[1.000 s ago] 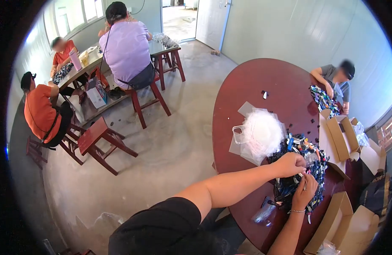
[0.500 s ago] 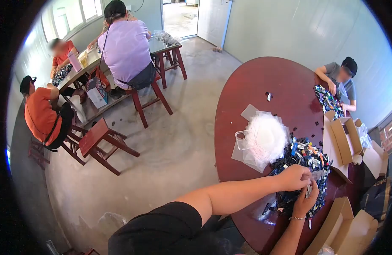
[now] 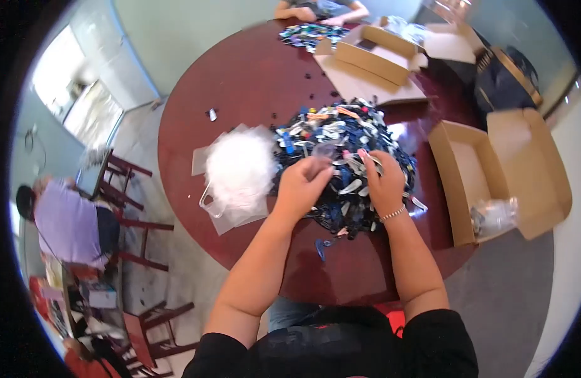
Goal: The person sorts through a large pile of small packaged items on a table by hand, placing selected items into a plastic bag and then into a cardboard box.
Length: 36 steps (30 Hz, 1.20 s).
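Observation:
A heap of small plastic pieces (image 3: 341, 135), mostly black, dark blue and white with a few bright ones, lies on the round dark-red table (image 3: 208, 82). Over the left part of the heap, my left hand (image 3: 303, 186) has its thumb and fingers pinched at what looks like a small clear plastic bag (image 3: 325, 150), blurred by motion. My right hand (image 3: 386, 186), a bracelet at its wrist, is closed in a pinch over the right part; what sits at its fingertips is too small to name. Left of the heap is a stack of clear plastic bags (image 3: 240, 167).
An open cardboard box (image 3: 457, 183) with a clear wrapped bundle (image 3: 495, 216) stands on the right. Another open box (image 3: 378, 53) is at the back, near a co-worker's hands (image 3: 334, 21) and a second heap (image 3: 309, 36). Wooden stools (image 3: 139, 340) and seated people are on the left.
My view has turned to the right, so the table and both my arms are now central. My hands have moved apart from each other; before, they met over the heap.

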### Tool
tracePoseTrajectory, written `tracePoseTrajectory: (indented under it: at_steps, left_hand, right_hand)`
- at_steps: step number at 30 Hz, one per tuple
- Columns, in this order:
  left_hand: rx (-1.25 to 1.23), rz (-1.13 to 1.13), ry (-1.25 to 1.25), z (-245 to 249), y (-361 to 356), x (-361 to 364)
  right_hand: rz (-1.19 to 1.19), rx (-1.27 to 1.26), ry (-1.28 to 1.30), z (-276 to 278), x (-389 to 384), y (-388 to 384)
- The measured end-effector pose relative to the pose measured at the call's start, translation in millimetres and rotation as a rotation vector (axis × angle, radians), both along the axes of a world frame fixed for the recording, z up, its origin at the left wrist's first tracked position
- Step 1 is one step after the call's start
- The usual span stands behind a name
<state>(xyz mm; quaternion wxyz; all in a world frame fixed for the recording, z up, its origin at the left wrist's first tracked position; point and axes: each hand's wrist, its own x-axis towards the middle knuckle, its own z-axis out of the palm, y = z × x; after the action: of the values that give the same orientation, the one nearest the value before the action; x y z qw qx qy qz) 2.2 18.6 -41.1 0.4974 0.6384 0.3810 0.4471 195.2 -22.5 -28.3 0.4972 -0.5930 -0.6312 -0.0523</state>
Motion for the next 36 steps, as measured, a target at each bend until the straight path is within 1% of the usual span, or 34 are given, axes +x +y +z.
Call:
tracePoseTrajectory:
  at_steps: [2, 3, 4, 6, 7, 8, 10, 12, 14, 15, 16, 18, 22, 24, 26, 27, 28, 30, 31, 32, 34, 36]
  left_hand:
    - [-0.082, 0.045, -0.103, 6, -4, 4]
    - [-0.079, 0.010, -0.037, -3, 2, 0]
    - [-0.063, -0.018, -0.004, -2, 2, 0]
    - [-0.113, 0.008, -0.102, 2, -3, -1]
    - [-0.123, 0.024, -0.128, 2, -3, -1]
    - [-0.101, 0.005, -0.120, 3, -4, 0]
    - [-0.113, 0.038, -0.135, 3, -3, -2]
    - [-0.082, 0.024, -0.164, 3, 1, -7]
    - [-0.132, 0.083, -0.155, 7, 1, -10]
    - [-0.082, 0.101, -0.178, 7, 3, -10]
    - [-0.082, 0.106, -0.184, 6, 4, -11]
    - [0.021, 0.148, -0.195, 4, 5, -13]
    - [0.093, 0.166, -0.170, -2, 11, -16]
    - [0.080, 0.187, -0.160, -5, 14, -17]
    - [0.067, 0.219, -0.139, -7, 14, -19]
    - [0.055, 0.212, -0.146, -9, 16, -20]
    - [0.066, 0.221, -0.148, -9, 16, -21]
    - [0.050, 0.180, -0.080, -10, 17, -23]
    - [0.047, 0.179, -0.067, -10, 19, -22]
    - [0.059, 0.173, -0.084, -11, 19, -22]
    - [0.048, 0.163, -0.109, -9, 20, -23]
    - [0.046, 0.178, -0.099, -10, 21, -24]
  right_hand:
    - [-0.058, -0.049, 0.140, -1, 5, 1]
    - [-0.032, 0.007, 0.164, -9, 11, 6]
    - [-0.017, -0.024, 0.238, -11, 13, 6]
    - [-0.018, 0.006, 0.220, -19, 20, 10]
    - [-0.009, 0.059, 0.265, -21, 19, 11]
    - [-0.013, 0.073, 0.246, -23, 20, 13]
    - [-0.012, 0.047, 0.252, -21, 19, 12]
    - [0.002, 0.049, 0.296, -20, 20, 12]
    - [0.006, 0.046, 0.330, -23, 20, 15]
    - [0.020, 0.081, 0.326, -22, 19, 15]
    - [0.026, 0.080, 0.321, -21, 20, 17]
    - [0.163, 0.114, 0.298, -22, 22, 17]
    - [0.173, 0.130, 0.242, -18, 20, 15]
    - [0.185, 0.138, 0.221, -17, 18, 14]
    - [0.053, 0.074, 0.134, -18, 15, 12]
    - [0.010, 0.033, 0.130, -16, 13, 12]
    - [0.020, 0.043, 0.130, -15, 13, 12]
    - [-0.046, -0.075, 0.126, -16, 11, 13]
    - [-0.073, -0.025, 0.078, -17, 10, 16]
    - [-0.051, -0.087, 0.066, -20, 11, 16]
    - [-0.045, -0.133, 0.037, -15, 8, 13]
    - [-0.036, -0.108, 0.002, -13, 5, 11]
